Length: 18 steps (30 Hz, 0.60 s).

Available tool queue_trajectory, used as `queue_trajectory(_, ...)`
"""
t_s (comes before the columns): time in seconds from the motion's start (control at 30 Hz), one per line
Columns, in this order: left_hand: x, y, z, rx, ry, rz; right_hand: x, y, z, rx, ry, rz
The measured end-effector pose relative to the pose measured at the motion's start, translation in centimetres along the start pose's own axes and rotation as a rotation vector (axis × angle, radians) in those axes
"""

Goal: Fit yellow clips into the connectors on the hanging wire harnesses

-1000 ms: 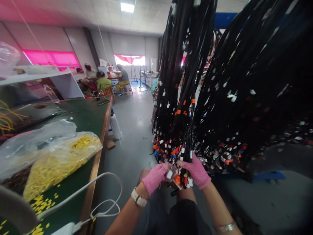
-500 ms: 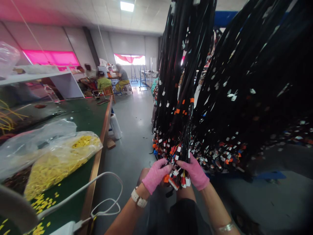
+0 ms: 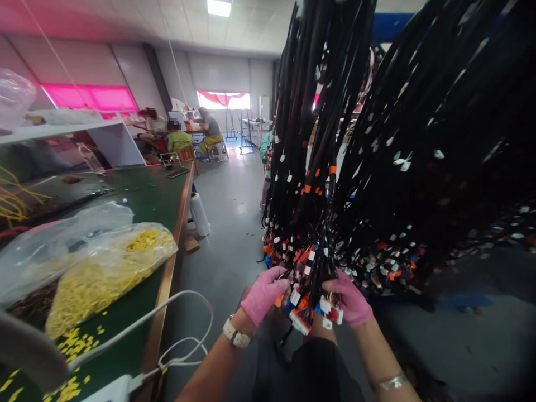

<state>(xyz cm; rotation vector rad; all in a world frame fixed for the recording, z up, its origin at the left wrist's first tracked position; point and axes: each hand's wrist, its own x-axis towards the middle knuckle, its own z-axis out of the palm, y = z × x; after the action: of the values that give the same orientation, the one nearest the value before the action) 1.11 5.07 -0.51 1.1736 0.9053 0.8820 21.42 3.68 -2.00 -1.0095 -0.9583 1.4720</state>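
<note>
At lower centre of the frame, the left hand (image 3: 264,293) in a pink knit glove pinches its fingertips onto the near end of a hanging bundle of black wire harnesses (image 3: 310,167), while the right hand (image 3: 350,302), gloved the same, is curled around strands on the bundle's right side. Between the two hands sits a cluster of white, orange and red plastic connectors (image 3: 310,312) at the bundle's lower end, just above the person's lap. Small white paper tags (image 3: 400,162) dot the cables through the upper right; any writing on them is too small to read. A white-strapped wristwatch (image 3: 234,335) circles the left wrist and a silver bracelet (image 3: 389,382) the right. At lower left, a clear plastic bag of yellow parts (image 3: 104,273) lies on a green-topped workbench (image 3: 146,201).
</note>
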Motion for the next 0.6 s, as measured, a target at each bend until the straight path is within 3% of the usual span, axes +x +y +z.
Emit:
queue_trajectory(0.1, 0.0, -0.1, -0.1, 0.157, 0.097, 0.037, -0.2, -0.3, 0.3, 0.102, -0.066, 0.059)
queue_trajectory(0.2, 0.1, -0.5, -0.1, 0.231, 0.114, 0.101, -0.5, -1.1, 1.2, 0.194, -0.127, 0.121)
queue_trajectory(0.43, -0.3, -0.8, 0.9, -0.164, -0.082, 0.008, -0.3, -1.1, 1.3, 0.316, -0.210, 0.223)
queue_trajectory(0.53, -0.5, -0.8, 1.1, -0.320, -0.154, -0.033, -0.1, -0.7, 0.9, 0.324, -0.168, 0.207)
queue_trajectory(0.6, -0.6, -0.7, 1.1, -0.351, -0.227, -0.067, 0.0, -0.5, 0.8, 0.265, -0.137, 0.124)
